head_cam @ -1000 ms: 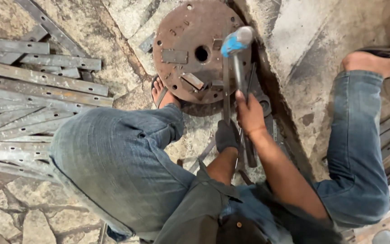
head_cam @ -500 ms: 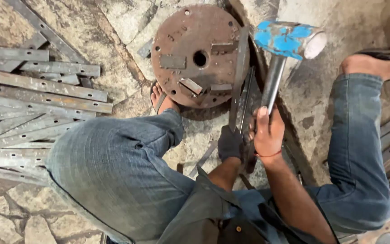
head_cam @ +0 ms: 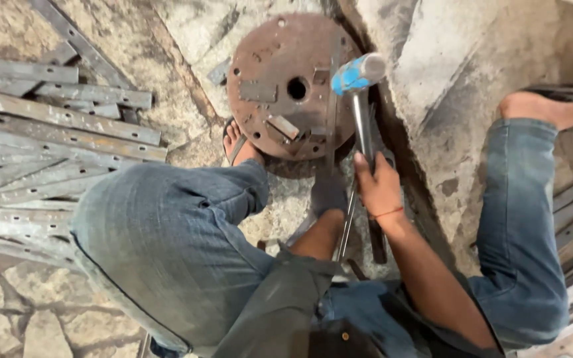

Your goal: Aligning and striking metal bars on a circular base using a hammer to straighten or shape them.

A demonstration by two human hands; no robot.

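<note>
Gripping the hammer [head_cam: 359, 99] by its metal shaft, right hand [head_cam: 378, 189] is clenched tight, blue head over the right edge of the rusty round plate [head_cam: 280, 79]. Left hand [head_cam: 328, 193], gloved, closed on a thin metal strip [head_cam: 346, 222] below the plate. Flat bars [head_cam: 48, 132] piled left; stone slab [head_cam: 459, 99] crowds the right.

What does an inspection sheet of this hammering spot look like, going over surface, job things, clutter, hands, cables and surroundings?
Surface: rough stone floor, dusty.
Job's things: blue-headed hammer over the rusty round plate; a thin metal strip lies across the plate.
Clutter: pile of flat steel strips on the left, more strips at the far right.
Hands: right hand grips the hammer handle; gloved left hand holds the strip's near end.
Cables: nothing seen.
Surroundings: sandalled feet beside the plate and at the far right.
</note>
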